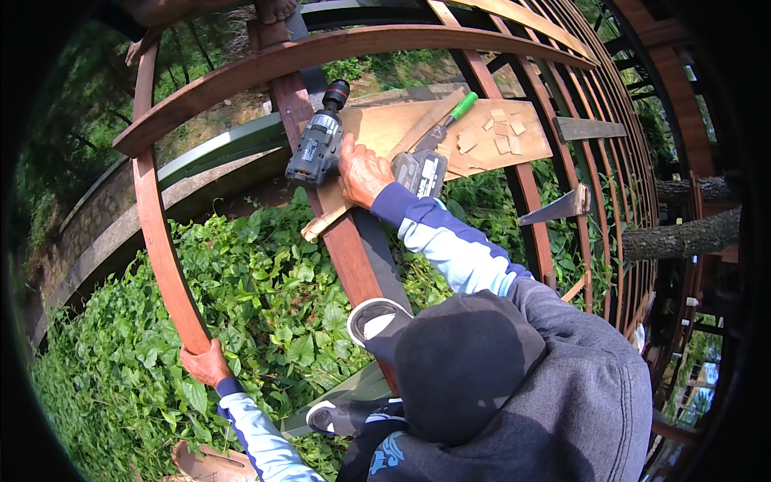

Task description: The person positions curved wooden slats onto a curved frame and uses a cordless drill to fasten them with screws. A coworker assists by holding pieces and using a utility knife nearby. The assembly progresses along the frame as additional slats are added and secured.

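My right hand (pixel 365 170) is wrapped round the grip of a grey cordless drill (pixel 317 149). The drill lies at the reddish beam, its chuck pointing away from me and its battery (pixel 422 173) to the right of my hand. At the lower left, my left hand (pixel 207 363) closes round the near end of a long reddish wooden plank (pixel 161 217). The far part of this plank meets a curved wooden rail (pixel 345 44). Beside the drill, a green-handled tool (pixel 462 107), perhaps a chisel, rests on a pale board (pixel 526 120) with several wood chips.
A reddish beam (pixel 349 257) runs beneath the drill toward shoes (pixel 377 317). Slats (pixel 546 104) form an open frame on the right, where a saw blade (pixel 554 209) lies. Green leaves (pixel 265 289) show below. A dark cap (pixel 470 365) covers the lower middle; a bare foot (pixel 277 10) is at the top.
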`<state>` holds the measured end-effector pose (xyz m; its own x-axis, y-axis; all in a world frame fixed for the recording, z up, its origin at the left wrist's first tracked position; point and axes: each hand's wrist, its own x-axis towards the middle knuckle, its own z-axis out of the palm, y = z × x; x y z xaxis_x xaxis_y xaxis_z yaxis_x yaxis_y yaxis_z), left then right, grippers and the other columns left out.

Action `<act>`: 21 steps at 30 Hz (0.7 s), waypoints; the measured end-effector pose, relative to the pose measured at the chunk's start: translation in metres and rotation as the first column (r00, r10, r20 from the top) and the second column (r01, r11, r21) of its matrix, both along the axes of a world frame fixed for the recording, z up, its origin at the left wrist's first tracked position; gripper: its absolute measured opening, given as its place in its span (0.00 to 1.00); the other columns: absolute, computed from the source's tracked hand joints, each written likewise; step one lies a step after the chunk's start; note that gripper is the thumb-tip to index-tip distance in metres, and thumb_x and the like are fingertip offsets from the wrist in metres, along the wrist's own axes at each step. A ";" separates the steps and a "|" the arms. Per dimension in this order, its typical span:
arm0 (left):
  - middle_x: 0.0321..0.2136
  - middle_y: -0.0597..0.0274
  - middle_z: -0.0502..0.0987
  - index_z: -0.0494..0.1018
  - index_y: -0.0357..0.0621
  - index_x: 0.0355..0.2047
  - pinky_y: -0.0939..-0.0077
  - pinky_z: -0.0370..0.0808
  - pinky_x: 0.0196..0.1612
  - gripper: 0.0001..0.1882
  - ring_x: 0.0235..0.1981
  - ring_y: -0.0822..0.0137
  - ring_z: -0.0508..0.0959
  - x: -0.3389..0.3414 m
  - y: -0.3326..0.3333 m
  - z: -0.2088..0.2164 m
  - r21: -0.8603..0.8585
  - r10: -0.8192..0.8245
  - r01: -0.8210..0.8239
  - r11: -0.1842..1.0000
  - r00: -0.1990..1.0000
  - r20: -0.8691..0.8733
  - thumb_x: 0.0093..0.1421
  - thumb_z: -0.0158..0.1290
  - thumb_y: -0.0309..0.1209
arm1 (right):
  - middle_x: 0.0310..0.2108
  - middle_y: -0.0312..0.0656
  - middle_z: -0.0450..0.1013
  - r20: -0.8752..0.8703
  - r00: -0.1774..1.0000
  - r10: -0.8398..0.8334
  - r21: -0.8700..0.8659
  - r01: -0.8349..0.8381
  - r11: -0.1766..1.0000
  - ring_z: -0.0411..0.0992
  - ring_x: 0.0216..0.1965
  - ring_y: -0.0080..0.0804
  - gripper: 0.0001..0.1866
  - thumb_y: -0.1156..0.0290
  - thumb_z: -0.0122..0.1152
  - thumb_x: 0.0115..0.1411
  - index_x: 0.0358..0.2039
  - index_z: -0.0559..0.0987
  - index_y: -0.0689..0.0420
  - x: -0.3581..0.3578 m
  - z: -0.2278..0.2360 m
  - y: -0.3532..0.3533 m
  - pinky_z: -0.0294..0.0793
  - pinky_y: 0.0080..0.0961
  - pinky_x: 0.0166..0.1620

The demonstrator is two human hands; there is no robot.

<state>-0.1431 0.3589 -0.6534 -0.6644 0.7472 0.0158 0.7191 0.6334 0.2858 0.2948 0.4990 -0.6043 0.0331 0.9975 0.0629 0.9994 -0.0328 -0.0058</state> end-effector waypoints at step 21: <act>0.44 0.50 0.73 0.68 0.42 0.47 0.57 0.70 0.51 0.35 0.47 0.48 0.72 0.002 -0.003 0.006 0.083 -0.029 0.021 0.996 0.996 0.090 0.35 0.63 0.34 | 0.34 0.60 0.71 -0.101 0.994 0.039 -0.081 -0.047 0.996 0.75 0.35 0.56 0.38 0.66 0.62 0.50 0.55 0.56 0.73 0.001 0.012 0.000 0.77 0.43 0.37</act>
<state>-0.1409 0.3559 -0.6472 -0.6469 0.7623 0.0174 0.7030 0.5875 0.4008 0.2961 0.4993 -0.5926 -0.0079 0.9997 -0.0214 0.9946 0.0056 -0.1038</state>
